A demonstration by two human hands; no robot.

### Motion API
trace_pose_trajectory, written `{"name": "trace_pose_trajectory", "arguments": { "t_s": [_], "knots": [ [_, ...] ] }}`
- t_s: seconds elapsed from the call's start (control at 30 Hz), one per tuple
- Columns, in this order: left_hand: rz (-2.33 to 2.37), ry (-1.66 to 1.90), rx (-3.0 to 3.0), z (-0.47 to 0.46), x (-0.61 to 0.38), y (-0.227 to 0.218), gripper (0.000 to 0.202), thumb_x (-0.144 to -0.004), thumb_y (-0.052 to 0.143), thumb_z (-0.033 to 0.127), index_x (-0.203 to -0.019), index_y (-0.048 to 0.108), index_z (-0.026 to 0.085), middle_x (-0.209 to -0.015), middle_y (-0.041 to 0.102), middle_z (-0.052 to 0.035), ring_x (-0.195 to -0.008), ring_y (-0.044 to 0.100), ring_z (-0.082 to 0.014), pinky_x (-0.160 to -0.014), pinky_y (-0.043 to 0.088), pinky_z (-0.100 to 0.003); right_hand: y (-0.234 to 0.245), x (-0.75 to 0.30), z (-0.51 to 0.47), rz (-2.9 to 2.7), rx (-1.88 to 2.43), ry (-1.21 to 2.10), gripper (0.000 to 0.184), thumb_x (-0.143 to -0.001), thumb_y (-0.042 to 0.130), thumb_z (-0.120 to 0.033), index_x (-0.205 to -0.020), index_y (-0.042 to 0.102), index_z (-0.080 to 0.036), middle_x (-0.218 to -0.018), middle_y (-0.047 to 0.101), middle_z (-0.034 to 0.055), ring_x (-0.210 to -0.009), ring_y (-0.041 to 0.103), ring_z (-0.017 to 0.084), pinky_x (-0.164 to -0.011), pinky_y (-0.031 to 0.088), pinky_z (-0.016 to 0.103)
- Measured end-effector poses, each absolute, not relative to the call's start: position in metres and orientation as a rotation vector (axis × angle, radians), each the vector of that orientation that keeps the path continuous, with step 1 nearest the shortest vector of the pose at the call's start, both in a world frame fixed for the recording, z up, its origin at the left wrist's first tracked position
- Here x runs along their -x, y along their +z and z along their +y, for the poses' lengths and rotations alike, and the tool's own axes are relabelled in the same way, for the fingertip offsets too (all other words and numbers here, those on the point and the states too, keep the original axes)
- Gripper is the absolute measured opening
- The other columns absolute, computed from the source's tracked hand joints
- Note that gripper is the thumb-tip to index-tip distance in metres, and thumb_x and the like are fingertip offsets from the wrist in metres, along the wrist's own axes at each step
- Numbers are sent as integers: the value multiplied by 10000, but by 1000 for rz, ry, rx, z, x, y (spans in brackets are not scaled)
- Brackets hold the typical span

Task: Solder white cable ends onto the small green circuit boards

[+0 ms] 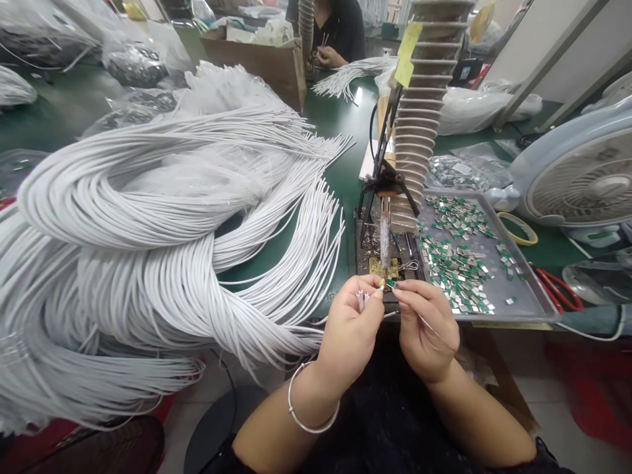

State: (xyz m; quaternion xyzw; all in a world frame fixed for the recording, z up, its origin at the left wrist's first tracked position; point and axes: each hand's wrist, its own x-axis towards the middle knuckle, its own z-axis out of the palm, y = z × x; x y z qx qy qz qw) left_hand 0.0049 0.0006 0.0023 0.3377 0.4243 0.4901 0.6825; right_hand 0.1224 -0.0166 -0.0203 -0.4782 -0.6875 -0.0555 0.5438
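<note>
My left hand (353, 322) is closed around a few white cables (363, 300), whose cut ends poke out between thumb and fingers. Pinched in the fingertips of my right hand (428, 329) is a small green circuit board (391, 283) with a metal connector. A thin pale strand (430, 327) runs across the right palm; I cannot make out what it is. Both hands meet just below the tip of a soldering iron (386, 230), which is fixed upright in a stand. The exact contact between cable, board and tip is too small to tell.
Large bundles of white cable (148, 263) cover the left. A grey tray (526, 289) of loose boards lies right, near red-handled scissors (555, 289), yellow tape (517, 228) and a fan (587, 171). A ribbed hose (419, 125) hangs behind the iron. Another person (340, 33) sits opposite.
</note>
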Motion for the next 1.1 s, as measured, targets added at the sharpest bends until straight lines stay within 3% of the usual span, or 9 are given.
{"name": "trace_pose_trajectory", "arguments": {
  "t_s": [0.33,0.6,0.9,1.1],
  "knots": [
    [943,1096,-759,1,-4,1,131,-743,620,234,-691,510,188,-708,506,27,-583,438,-76,-600,395,-205,-18,-121,-16,-1642,1124,-135,268,-845,533,-70,-1030,632,-237,-925,637,69,-839,648,176,-684,579,343],
    [955,1067,-771,1,-4,-1,151,-757,597,235,-679,481,177,-911,569,-17,-587,432,-58,-551,368,-195,-23,-124,-19,-1653,1103,-78,285,-835,530,-50,-1046,627,-215,-946,632,72,-862,636,171,-712,566,335],
    [972,1023,-922,0,4,-7,138,-807,570,217,-693,505,175,-918,568,-24,-776,530,-110,-743,432,-236,-26,-129,-19,-1660,1122,44,342,-858,447,-28,-1110,591,-208,-880,637,63,-793,622,162,-671,545,319],
    [1038,1009,-1092,1,8,-7,112,-818,573,232,-730,549,166,-897,590,-34,-841,556,-144,-810,432,-269,-25,-132,-16,-1744,1217,69,177,-852,517,-92,-967,594,-203,-824,614,39,-768,609,157,-669,534,306]
  ]
}}
